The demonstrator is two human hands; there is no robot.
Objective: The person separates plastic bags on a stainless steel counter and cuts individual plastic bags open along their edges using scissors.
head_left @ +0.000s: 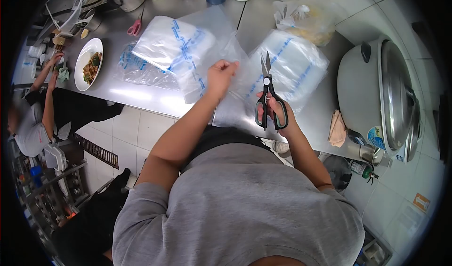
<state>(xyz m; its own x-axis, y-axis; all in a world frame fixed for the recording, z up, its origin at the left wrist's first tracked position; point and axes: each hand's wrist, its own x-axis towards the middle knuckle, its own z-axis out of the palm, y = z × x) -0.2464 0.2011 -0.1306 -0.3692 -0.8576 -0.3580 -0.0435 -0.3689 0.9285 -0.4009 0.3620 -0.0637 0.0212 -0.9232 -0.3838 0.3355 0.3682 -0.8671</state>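
Note:
My right hand (278, 110) is closed around the black-and-grey handles of a pair of scissors (267, 81), whose blades point away from me, slightly apart. My left hand (222, 76) has its fingers pinched together on the edge of a clear plastic bag (240, 58). Left of that hand lies a stack of clear plastic bags with blue print (174, 44). A second stack of printed plastic bags (294, 63) lies under and beyond the scissors, on the steel table (226, 113).
An oval plate of food (89, 64) and pink-handled scissors (135, 26) lie to the left. A large steel pot (360, 87) stands at the right, near a folded cloth (337, 128). A knotted bag (306, 21) sits behind. Another person (35, 120) works at the far left.

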